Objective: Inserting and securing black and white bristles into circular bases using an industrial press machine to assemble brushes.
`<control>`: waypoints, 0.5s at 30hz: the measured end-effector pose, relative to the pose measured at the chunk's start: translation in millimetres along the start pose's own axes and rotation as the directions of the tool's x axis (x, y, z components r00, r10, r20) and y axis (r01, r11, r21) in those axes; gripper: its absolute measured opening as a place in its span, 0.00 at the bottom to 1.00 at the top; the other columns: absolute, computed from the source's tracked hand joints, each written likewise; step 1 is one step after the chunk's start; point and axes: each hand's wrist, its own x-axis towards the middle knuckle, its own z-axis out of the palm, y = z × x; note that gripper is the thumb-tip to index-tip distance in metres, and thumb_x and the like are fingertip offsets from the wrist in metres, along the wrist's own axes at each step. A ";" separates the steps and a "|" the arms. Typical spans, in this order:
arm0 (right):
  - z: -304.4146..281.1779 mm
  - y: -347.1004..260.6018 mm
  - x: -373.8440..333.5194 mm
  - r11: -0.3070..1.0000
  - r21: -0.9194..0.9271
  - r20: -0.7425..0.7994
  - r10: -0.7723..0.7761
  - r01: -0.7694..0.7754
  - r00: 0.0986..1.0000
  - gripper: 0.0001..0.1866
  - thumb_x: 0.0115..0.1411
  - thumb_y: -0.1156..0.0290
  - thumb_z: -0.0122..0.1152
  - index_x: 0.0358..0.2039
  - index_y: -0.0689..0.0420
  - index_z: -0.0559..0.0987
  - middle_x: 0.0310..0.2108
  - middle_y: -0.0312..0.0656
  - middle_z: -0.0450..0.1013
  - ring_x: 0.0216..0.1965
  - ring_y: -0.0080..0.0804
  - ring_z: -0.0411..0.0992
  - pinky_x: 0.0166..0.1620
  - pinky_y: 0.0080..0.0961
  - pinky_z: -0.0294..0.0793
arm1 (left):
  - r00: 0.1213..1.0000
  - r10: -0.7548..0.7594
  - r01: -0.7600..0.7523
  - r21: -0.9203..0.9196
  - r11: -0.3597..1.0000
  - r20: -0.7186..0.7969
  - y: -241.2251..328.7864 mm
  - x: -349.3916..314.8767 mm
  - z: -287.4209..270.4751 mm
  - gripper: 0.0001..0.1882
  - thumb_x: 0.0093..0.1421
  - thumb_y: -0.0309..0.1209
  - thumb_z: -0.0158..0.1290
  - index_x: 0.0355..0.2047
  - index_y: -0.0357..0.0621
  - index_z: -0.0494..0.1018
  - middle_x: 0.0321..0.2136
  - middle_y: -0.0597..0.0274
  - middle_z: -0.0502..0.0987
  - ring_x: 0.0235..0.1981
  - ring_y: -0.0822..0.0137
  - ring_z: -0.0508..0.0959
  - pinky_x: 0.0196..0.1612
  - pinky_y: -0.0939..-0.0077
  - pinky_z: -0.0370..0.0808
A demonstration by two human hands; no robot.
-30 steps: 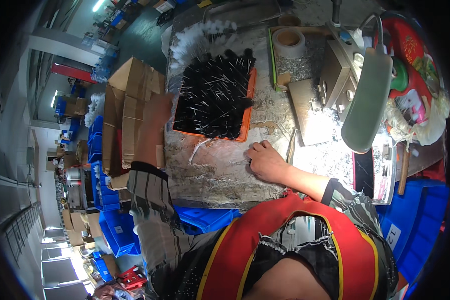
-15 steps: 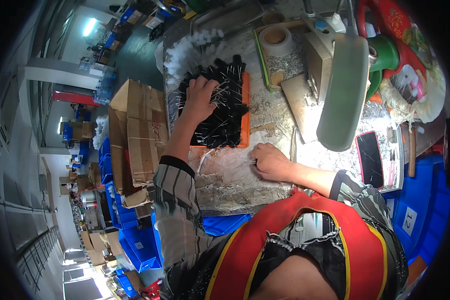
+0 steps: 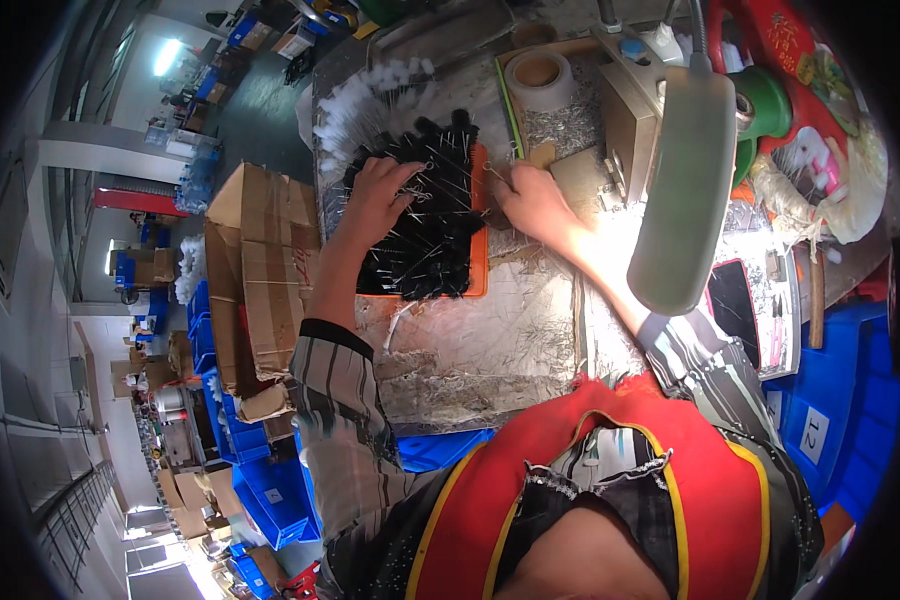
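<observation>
An orange tray (image 3: 479,255) on the worktable holds a heap of black wire-handled brushes (image 3: 430,245), their thin metal stems and loops pointing many ways. My left hand (image 3: 375,205) rests over the left part of the heap, fingers curled around a brush stem; its bristle end is lost among the others. Just beyond the tray's right rim, my right hand (image 3: 532,203) pinches a thin wire stem with a looped end (image 3: 492,170) between thumb and fingers. Behind the heap, at the far left, stand many white-tipped wire brushes (image 3: 355,115).
A green lamp head (image 3: 682,190) hangs over the right side. A tape roll (image 3: 538,80) sits in a shallow green-edged tray at the back. A phone (image 3: 734,315) lies at the right. An open cardboard box (image 3: 270,270) stands left of the table, near blue bins (image 3: 275,495).
My right hand has moved forward from the bare tabletop to beside the tray's right rim, now with a wire stem in its fingers. My left hand stays over the heap.
</observation>
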 end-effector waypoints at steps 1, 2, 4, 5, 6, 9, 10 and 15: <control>9.3 10.1 8.7 0.986 -0.158 0.053 0.052 -0.043 0.997 0.14 0.56 0.65 0.52 0.27 0.67 0.72 0.26 0.56 0.71 0.31 0.52 0.70 0.36 0.35 0.68 | 1.000 -0.006 0.006 0.005 1.000 -0.003 -1.1 -0.7 -2.8 0.22 0.44 0.22 0.57 0.42 0.47 0.68 0.34 0.59 0.67 0.41 0.56 0.65 0.46 0.65 0.63; 17.5 19.9 14.4 0.987 -0.156 0.057 0.044 -0.035 0.997 0.14 0.56 0.65 0.52 0.27 0.67 0.72 0.26 0.56 0.71 0.31 0.52 0.70 0.36 0.35 0.68 | 0.999 0.031 -0.031 -0.012 0.999 -0.041 -1.8 -1.3 -5.8 0.20 0.44 0.21 0.56 0.40 0.46 0.70 0.33 0.59 0.67 0.40 0.56 0.66 0.44 0.65 0.64; 25.2 27.9 21.3 0.982 -0.149 0.154 0.139 -0.116 0.978 0.16 0.55 0.63 0.53 0.28 0.68 0.73 0.27 0.55 0.72 0.31 0.50 0.71 0.36 0.34 0.68 | 0.994 0.069 -0.071 -0.029 0.997 -0.079 1.6 -0.5 -13.3 0.19 0.44 0.21 0.55 0.39 0.46 0.71 0.31 0.59 0.67 0.38 0.56 0.66 0.42 0.65 0.65; 28.9 33.3 21.3 0.982 -0.149 0.154 0.137 -0.114 0.978 0.16 0.55 0.63 0.53 0.28 0.68 0.73 0.27 0.55 0.72 0.31 0.50 0.71 0.36 0.34 0.68 | 0.991 0.068 -0.069 -0.006 0.998 -0.116 4.3 -2.6 -17.1 0.18 0.44 0.20 0.55 0.37 0.45 0.71 0.30 0.59 0.67 0.37 0.56 0.66 0.42 0.65 0.65; 27.5 28.6 17.1 0.994 -0.045 0.192 0.108 -0.101 0.975 0.16 0.55 0.64 0.53 0.29 0.68 0.73 0.27 0.54 0.72 0.30 0.48 0.71 0.35 0.34 0.68 | 0.986 0.070 -0.069 0.014 0.998 -0.154 10.7 -3.4 -24.1 0.17 0.43 0.19 0.54 0.36 0.44 0.72 0.29 0.59 0.67 0.36 0.57 0.66 0.42 0.66 0.65; 22.6 22.7 13.7 0.985 0.118 0.281 0.085 -0.123 0.956 0.15 0.55 0.65 0.53 0.30 0.68 0.73 0.25 0.50 0.72 0.27 0.41 0.71 0.33 0.32 0.68 | 0.984 0.105 -0.100 0.040 0.994 -0.143 40.3 0.5 -30.3 0.16 0.43 0.19 0.54 0.35 0.44 0.72 0.29 0.60 0.67 0.37 0.57 0.66 0.43 0.65 0.65; 22.6 19.3 12.2 0.973 0.176 0.337 0.082 -0.148 0.938 0.15 0.55 0.66 0.54 0.30 0.68 0.73 0.25 0.48 0.72 0.25 0.36 0.71 0.31 0.31 0.68 | 0.985 0.098 -0.094 0.035 0.995 -0.140 46.7 1.7 -26.6 0.16 0.43 0.19 0.54 0.35 0.44 0.72 0.29 0.60 0.67 0.37 0.57 0.66 0.43 0.65 0.65; 12.9 3.1 8.0 0.806 0.374 0.559 0.198 -0.458 0.805 0.10 0.55 0.72 0.53 0.31 0.67 0.74 0.24 0.42 0.71 0.22 0.26 0.69 0.27 0.23 0.68 | 0.981 0.189 -0.190 0.003 0.982 0.048 56.9 8.2 6.5 0.23 0.43 0.18 0.51 0.43 0.46 0.70 0.41 0.61 0.67 0.47 0.60 0.65 0.51 0.64 0.61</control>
